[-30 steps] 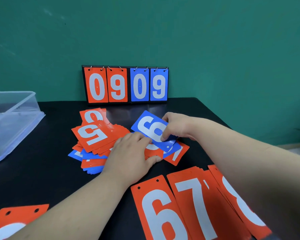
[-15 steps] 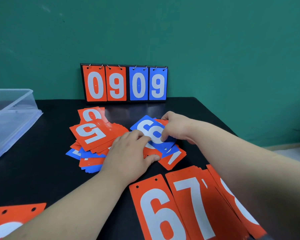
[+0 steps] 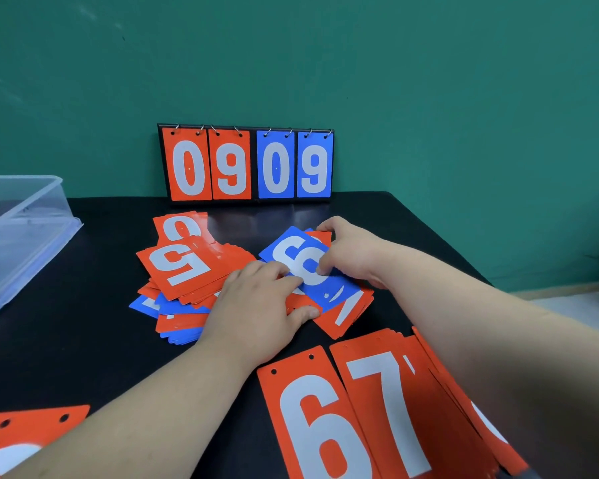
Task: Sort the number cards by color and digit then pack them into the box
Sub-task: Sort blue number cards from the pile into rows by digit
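Black table [image 3: 83, 357]: loose card pile [image 3: 187, 281], sorted red stacks [image 3: 377, 409], clear box [image 3: 21, 236], scoreboard [image 3: 246, 164].

Bright, even light from above; a soft sheen of glare lies on the glossy black table [image 3: 253, 221]. Wide-angle distortion stretches the edges, and the near right forearm [image 3: 533, 375] is blurred.

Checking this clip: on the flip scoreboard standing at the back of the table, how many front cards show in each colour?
On the scoreboard:
Orange cards: 2, the 0 and the 9
Blue cards: 2, the 0 and the 9
Total: 4
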